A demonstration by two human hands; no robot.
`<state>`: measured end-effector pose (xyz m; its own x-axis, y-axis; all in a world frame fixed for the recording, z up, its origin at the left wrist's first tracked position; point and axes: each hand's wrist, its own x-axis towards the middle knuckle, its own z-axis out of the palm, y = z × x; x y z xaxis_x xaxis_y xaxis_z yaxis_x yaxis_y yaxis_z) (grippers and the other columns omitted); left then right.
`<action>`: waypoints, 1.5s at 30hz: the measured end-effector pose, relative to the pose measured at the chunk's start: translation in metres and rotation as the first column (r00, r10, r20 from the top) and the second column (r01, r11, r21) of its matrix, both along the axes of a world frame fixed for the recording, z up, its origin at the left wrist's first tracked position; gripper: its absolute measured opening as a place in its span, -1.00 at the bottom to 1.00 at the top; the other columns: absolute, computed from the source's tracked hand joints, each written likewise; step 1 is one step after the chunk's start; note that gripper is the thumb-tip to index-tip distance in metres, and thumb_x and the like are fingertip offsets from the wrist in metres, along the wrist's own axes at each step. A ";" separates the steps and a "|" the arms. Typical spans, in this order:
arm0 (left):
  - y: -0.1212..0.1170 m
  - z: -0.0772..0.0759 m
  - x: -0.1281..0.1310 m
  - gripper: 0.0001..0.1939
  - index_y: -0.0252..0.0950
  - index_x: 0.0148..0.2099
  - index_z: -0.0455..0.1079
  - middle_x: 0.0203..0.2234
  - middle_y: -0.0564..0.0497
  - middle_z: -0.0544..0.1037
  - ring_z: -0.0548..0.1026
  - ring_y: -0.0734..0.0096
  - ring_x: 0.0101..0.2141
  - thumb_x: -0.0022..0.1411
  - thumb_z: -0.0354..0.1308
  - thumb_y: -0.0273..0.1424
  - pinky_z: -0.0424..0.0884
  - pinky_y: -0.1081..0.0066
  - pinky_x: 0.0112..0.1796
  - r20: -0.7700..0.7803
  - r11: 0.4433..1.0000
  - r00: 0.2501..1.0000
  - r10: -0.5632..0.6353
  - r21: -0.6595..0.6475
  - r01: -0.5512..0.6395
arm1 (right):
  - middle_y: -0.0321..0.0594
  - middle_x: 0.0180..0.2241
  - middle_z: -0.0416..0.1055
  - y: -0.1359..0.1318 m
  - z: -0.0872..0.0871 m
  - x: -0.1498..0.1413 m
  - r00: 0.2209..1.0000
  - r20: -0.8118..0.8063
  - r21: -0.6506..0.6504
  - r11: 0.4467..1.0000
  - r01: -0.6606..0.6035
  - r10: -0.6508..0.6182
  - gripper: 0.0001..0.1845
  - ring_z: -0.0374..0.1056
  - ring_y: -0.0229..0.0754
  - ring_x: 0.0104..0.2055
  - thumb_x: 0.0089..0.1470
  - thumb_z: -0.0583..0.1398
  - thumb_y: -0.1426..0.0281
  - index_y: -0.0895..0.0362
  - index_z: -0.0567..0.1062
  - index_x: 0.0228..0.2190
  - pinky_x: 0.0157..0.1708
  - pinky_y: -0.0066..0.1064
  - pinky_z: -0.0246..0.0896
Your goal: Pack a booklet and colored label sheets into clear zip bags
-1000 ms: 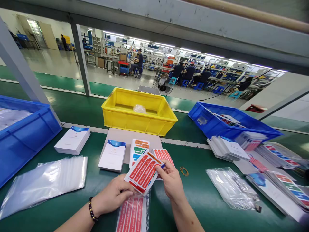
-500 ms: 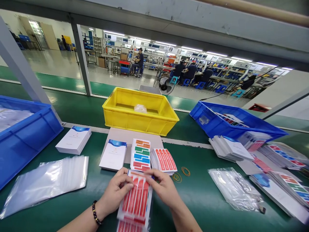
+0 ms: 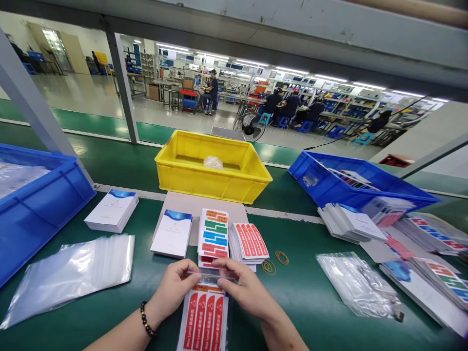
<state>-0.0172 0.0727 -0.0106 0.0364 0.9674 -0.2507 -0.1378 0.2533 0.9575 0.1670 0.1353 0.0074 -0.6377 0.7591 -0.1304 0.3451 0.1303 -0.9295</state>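
My left hand (image 3: 178,286) and my right hand (image 3: 243,287) pinch the two sides of the top edge of a clear plastic bag (image 3: 209,277). Inside the bag lies a sheet of red label stickers (image 3: 204,319), with an orange strip showing at its top. Just beyond my fingers sits a stack of multicoloured sticker sheets (image 3: 213,234). To its left is a stack of white booklets (image 3: 172,233) with blue tops, and to its right a stack of red sticker sheets (image 3: 250,241). The bag's lower end runs out of view.
A yellow bin (image 3: 214,180) stands behind the stacks, holding a clear plastic bundle. Blue bins (image 3: 40,204) (image 3: 321,190) flank it. Flat clear bags (image 3: 80,273) lie left, near more booklets (image 3: 111,210). Rubber bands (image 3: 282,258), filled bags (image 3: 356,282) and paper stacks (image 3: 349,224) lie right.
The red sticker sheet has slid down toward me, below my fingers. My hands have shifted slightly and now grip the clear bag's top edge, which shows bare above the sheet.
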 end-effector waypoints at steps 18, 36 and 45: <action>-0.001 -0.006 0.008 -0.82 -0.34 -0.54 0.31 -0.59 0.05 0.38 0.34 0.46 -0.52 0.07 0.07 -0.41 0.28 0.44 -0.44 -0.256 0.978 0.966 -0.022 0.197 0.074 | -0.33 -0.54 0.30 -0.013 -0.008 -0.018 0.997 0.062 0.352 0.933 -0.069 0.050 -0.83 0.22 -0.30 -0.48 0.00 0.09 0.53 0.14 0.33 -0.59 -0.47 -0.50 0.08; -0.029 -0.059 0.033 -0.29 -0.14 0.26 -0.05 0.21 -0.25 0.08 -0.03 -0.29 0.18 0.13 0.02 -0.05 -0.04 -0.33 0.02 -0.961 0.558 0.245 -0.125 0.136 0.819 | -0.25 -0.53 0.34 -0.002 -0.007 -0.010 0.946 -0.264 0.681 0.658 0.321 -0.188 -0.83 0.27 -0.24 -0.46 0.09 0.06 0.52 0.13 0.39 -0.49 -0.45 -0.42 0.18; -0.031 -0.033 0.033 -0.37 -0.15 0.22 0.03 0.18 -0.19 0.17 0.08 -0.10 0.17 0.13 0.07 -0.15 0.08 -0.11 0.06 -0.936 0.603 0.340 -0.090 0.221 0.766 | -0.24 -0.56 0.32 -0.002 -0.016 -0.011 0.961 -0.226 0.707 0.651 0.276 -0.162 -0.81 0.26 -0.24 -0.50 0.11 0.05 0.48 0.13 0.38 -0.50 -0.47 -0.41 0.17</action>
